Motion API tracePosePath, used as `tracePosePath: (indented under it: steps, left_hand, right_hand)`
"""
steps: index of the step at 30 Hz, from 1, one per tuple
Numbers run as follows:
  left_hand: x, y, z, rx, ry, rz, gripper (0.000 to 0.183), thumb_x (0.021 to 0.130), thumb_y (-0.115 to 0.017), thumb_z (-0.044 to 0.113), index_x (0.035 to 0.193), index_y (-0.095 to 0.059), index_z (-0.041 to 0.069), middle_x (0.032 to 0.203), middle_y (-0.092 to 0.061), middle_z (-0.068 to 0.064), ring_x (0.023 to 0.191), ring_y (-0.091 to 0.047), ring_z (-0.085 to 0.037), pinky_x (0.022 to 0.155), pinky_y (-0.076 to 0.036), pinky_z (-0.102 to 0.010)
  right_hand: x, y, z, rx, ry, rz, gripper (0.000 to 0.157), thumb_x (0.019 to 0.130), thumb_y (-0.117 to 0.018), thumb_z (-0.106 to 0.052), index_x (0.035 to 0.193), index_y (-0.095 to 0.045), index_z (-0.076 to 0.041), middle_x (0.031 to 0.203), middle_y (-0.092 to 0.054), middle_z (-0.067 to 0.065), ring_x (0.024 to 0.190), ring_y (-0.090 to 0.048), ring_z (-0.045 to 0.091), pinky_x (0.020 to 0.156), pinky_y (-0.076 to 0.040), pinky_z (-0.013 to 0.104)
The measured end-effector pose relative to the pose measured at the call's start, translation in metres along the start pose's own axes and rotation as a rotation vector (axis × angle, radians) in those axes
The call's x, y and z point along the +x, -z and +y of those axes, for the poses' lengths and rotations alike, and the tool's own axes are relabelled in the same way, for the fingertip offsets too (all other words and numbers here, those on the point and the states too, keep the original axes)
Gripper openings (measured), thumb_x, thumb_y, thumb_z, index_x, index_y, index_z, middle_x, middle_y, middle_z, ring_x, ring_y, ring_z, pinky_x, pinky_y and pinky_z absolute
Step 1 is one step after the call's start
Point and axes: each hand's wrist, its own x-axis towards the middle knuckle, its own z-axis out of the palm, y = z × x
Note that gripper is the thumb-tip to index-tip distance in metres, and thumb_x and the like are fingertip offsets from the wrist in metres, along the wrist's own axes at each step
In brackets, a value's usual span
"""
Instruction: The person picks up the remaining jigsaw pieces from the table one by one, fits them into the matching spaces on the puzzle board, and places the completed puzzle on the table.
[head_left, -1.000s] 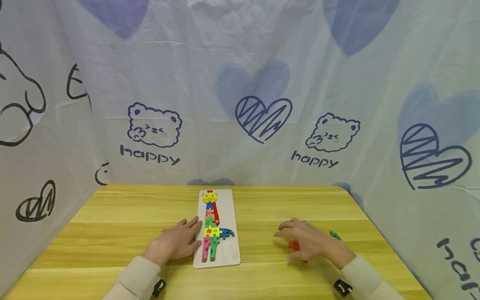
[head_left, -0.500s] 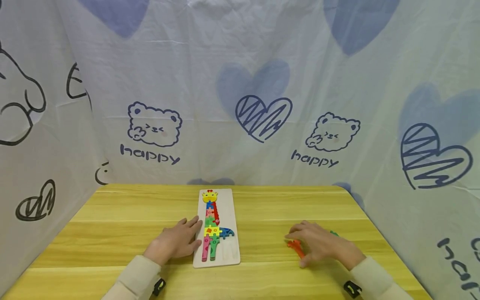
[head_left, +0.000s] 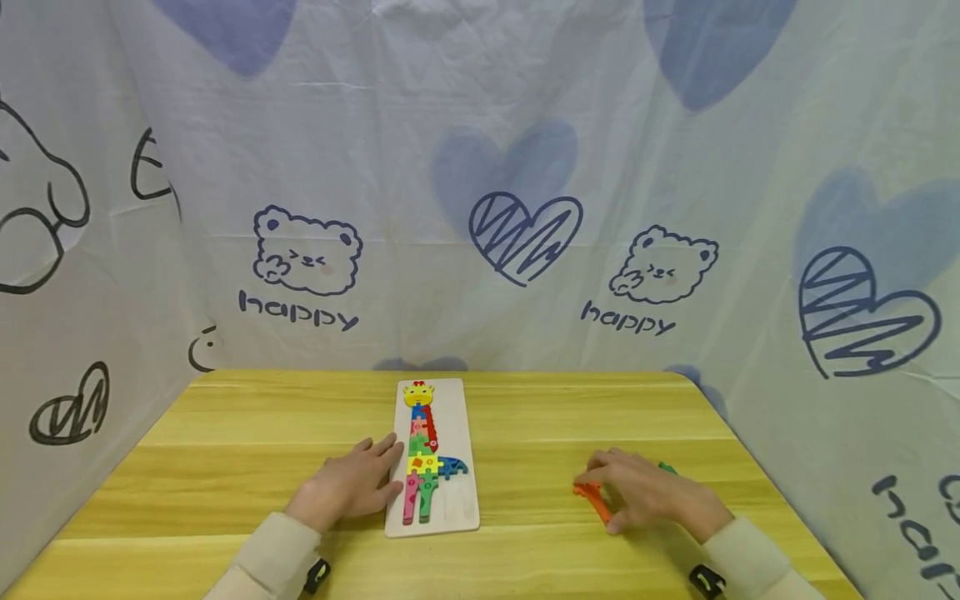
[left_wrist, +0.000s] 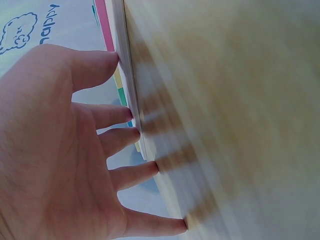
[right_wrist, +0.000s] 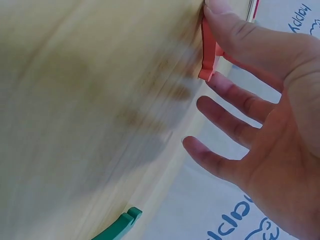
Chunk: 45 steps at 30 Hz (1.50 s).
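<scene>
A white puzzle board (head_left: 450, 417) carries a giraffe made of coloured jigsaw pieces (head_left: 422, 462). My left hand (head_left: 352, 483) lies at the board's left edge, its fingers extended; in the left wrist view the thumb (left_wrist: 95, 67) and some fingertips touch the board's side. On the right, my right hand (head_left: 645, 492) pinches an orange-red puzzle piece (head_left: 594, 500) lengthwise, thumb at its near end and fingers at its far end. The right wrist view shows this piece (right_wrist: 208, 52) low at the tabletop, between thumb and fingers. My remaining fingers are spread.
A green puzzle piece (head_left: 667, 468) lies beyond my right hand, partly hidden by it in the head view. The wooden table (head_left: 300, 408) ends at a printed cloth (head_left: 420, 283) at the back and sides. Unfilled outlines show on the board's lower right.
My right hand has shifted right and toward me, and its thumb and fingers have closed in on the orange-red piece. The left hand and the board stay in place.
</scene>
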Motion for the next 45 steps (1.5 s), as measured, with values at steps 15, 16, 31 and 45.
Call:
tracePosePath:
  steps: [15, 16, 31, 45]
  left_hand:
    - [-0.001, 0.0, 0.0, 0.008, -0.004, 0.003, 0.067, 0.102, -0.058, 0.044, 0.159, -0.042, 0.012, 0.168, -0.035, -0.01, 0.15, -0.036, -0.048, 0.103, -0.035, -0.085]
    - [-0.001, 0.0, 0.0, 0.009, -0.005, 0.003, 0.067, 0.102, -0.058, 0.044, 0.159, -0.042, 0.012, 0.168, -0.035, -0.01, 0.15, -0.037, -0.048, 0.103, -0.035, -0.085]
    - [0.0, -0.001, -0.001, 0.001, 0.004, -0.002, 0.067, 0.103, -0.057, 0.044, 0.159, -0.041, 0.012, 0.169, -0.034, -0.01, 0.152, -0.035, -0.047, 0.104, -0.033, -0.085]
    - [0.002, -0.003, -0.002, -0.009, 0.002, 0.004, 0.067, 0.103, -0.058, 0.041, 0.159, -0.04, 0.011, 0.169, -0.034, -0.011, 0.152, -0.033, -0.048, 0.103, -0.032, -0.087]
  right_hand:
    - [0.011, 0.003, -0.008, -0.022, 0.019, 0.058, 0.067, 0.078, -0.089, -0.033, 0.137, -0.067, -0.012, 0.123, -0.063, 0.001, 0.109, -0.057, 0.016, 0.093, -0.055, 0.04]
    - [0.013, 0.004, -0.008, -0.025, 0.023, 0.064, 0.067, 0.078, -0.089, -0.034, 0.137, -0.067, -0.012, 0.122, -0.063, 0.001, 0.108, -0.058, 0.016, 0.093, -0.055, 0.04]
    - [0.036, 0.01, -0.027, -0.082, 0.024, 0.166, 0.072, 0.081, -0.087, -0.04, 0.139, -0.064, -0.005, 0.125, -0.063, 0.005, 0.111, -0.058, 0.02, 0.09, -0.055, 0.041]
    - [0.072, 0.011, -0.058, -0.078, 0.057, 0.183, 0.07, 0.082, -0.086, -0.044, 0.139, -0.066, -0.008, 0.122, -0.062, 0.002, 0.107, -0.056, 0.017, 0.093, -0.053, 0.039]
